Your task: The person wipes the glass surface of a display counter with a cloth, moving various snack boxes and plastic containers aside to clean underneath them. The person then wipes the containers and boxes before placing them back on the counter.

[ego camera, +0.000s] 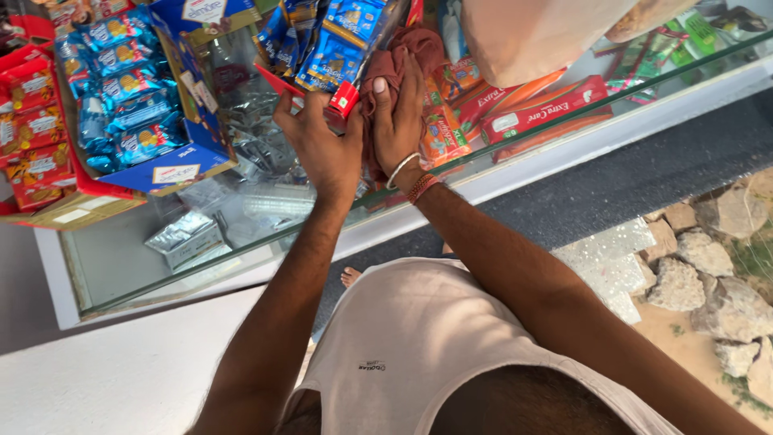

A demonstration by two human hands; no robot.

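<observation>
glass-topped shop counter (pixel 564 121) with packets beneath and on it, two bare hands at work over its near edge.

left hand (pixel 322 145) is curled, fingers pinched around a small red rectangular packet (pixel 342 101) held just above the glass; right hand (pixel 397 113), with a white bangle (pixel 400 169) and a red thread band (pixel 421 187) at the wrist, is laid flat with fingers together, pressing a crumpled dark red cloth (pixel 403 52) against the counter top. packet and cloth are just beside each other, nearly touching. blue biscuit packets (pixel 121 89) fill an open blue cardboard box (pixel 173 165) to the left, red biscuit packets (pixel 32 129) sit further left, and long red toothpaste cartons (pixel 547 109) lie to the right. silver foil packs (pixel 185 234) show under the glass. rough grey stones (pixel 708 266) lie on the ground at the right.
</observation>
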